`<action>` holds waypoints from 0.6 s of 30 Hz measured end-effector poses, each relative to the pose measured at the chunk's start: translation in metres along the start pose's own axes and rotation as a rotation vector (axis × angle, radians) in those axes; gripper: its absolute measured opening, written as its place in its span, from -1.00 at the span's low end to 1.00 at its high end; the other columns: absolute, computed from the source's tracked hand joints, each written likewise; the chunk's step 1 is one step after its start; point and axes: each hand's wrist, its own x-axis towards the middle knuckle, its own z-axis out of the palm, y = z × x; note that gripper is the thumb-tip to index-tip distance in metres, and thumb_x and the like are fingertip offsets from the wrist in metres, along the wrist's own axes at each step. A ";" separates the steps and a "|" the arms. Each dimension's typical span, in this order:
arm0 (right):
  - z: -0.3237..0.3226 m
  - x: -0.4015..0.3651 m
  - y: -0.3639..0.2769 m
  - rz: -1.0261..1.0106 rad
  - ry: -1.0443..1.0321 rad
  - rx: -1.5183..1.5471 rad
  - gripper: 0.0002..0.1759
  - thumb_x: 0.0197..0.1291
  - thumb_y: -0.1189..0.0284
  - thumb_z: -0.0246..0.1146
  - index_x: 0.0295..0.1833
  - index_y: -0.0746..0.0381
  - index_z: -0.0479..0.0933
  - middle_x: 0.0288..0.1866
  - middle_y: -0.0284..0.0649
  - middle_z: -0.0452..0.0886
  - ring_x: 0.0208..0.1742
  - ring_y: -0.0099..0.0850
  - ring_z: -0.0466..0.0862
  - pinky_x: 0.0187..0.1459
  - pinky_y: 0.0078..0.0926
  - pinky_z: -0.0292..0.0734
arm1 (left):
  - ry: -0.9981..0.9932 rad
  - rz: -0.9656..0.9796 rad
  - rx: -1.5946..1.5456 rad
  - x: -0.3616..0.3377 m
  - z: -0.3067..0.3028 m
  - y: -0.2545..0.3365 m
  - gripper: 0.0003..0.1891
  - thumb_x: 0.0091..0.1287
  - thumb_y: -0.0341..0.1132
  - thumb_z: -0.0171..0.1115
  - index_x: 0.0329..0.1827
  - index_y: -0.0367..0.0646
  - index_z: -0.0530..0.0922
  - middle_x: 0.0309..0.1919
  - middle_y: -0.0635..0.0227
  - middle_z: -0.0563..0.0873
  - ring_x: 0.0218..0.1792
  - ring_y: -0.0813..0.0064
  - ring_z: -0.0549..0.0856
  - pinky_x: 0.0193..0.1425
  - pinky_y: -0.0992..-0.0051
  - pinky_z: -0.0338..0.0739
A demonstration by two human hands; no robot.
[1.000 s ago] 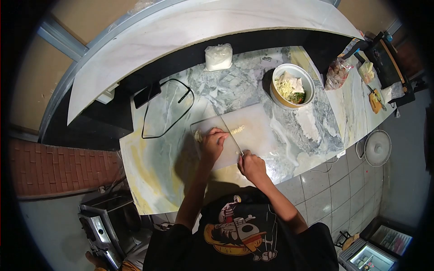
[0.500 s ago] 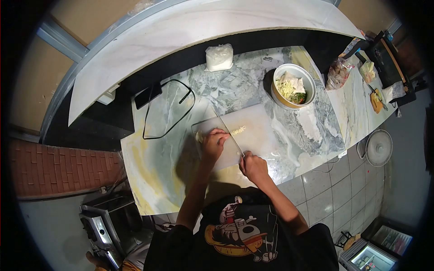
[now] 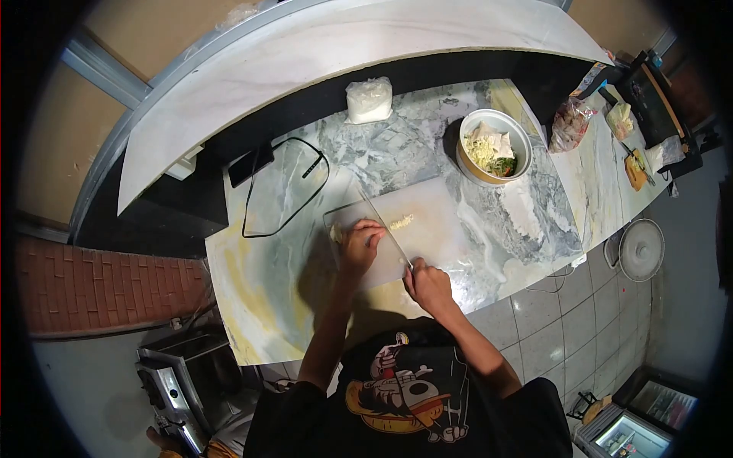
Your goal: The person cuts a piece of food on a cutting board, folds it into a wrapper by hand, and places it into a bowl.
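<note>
Pale chopped vegetable: one short row of small cut pieces, exact kind too small for us to tell. Location, head view: on the translucent cutting board, just to the right of the blade.

Knife, one: long blade, set slantwise across the board, its tip pointing away from the person.

Right hand: fingers closed around the knife handle, near the board's front edge.

Left hand: fingers bent and gathered, lying over the board with the fingertips close beside the blade. We cannot tell what lies beneath the palm, or how firmly it is gripped.

Bowl, one: white inside, golden outside, standing beyond the board to the right; it holds shredded pale and green food.

Plastic bag, one: white contents, at the back of the marbled surface.

Phone and black strap: at the back left, well apart from the board.

Step in hand, as we judge it: slicing. By our reading, the next cut calls for a steady left hand, fingertips tucked clear of the edge, and a controlled downward stroke.
</note>
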 end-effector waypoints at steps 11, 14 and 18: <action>-0.002 0.005 -0.003 0.026 -0.026 -0.001 -0.71 0.26 0.29 0.16 -0.31 0.35 0.44 -0.63 0.10 0.57 -0.57 0.04 0.64 -0.49 -0.08 0.57 | -0.081 -0.119 -0.046 0.000 -0.003 0.006 -0.92 0.18 -0.50 0.31 -0.30 -0.30 0.69 -0.24 0.21 0.69 -0.12 0.30 0.66 0.02 0.43 0.51; 0.000 0.003 -0.004 0.043 -0.012 0.013 -0.71 0.26 0.29 0.17 -0.30 0.34 0.44 -0.62 0.10 0.57 -0.57 0.04 0.64 -0.48 -0.09 0.57 | -0.102 -0.089 0.009 0.000 -0.003 0.004 -0.92 0.19 -0.50 0.29 -0.29 -0.30 0.68 -0.23 0.20 0.69 -0.12 0.29 0.65 0.02 0.43 0.51; 0.003 0.000 0.000 0.035 0.000 0.019 -0.72 0.25 0.30 0.17 -0.31 0.34 0.43 -0.63 0.09 0.56 -0.57 0.03 0.63 -0.49 -0.08 0.56 | -0.049 -0.016 -0.018 0.000 -0.002 0.002 -0.93 0.14 -0.51 0.32 -0.32 -0.25 0.67 -0.27 0.23 0.70 -0.19 0.21 0.69 -0.10 0.33 0.56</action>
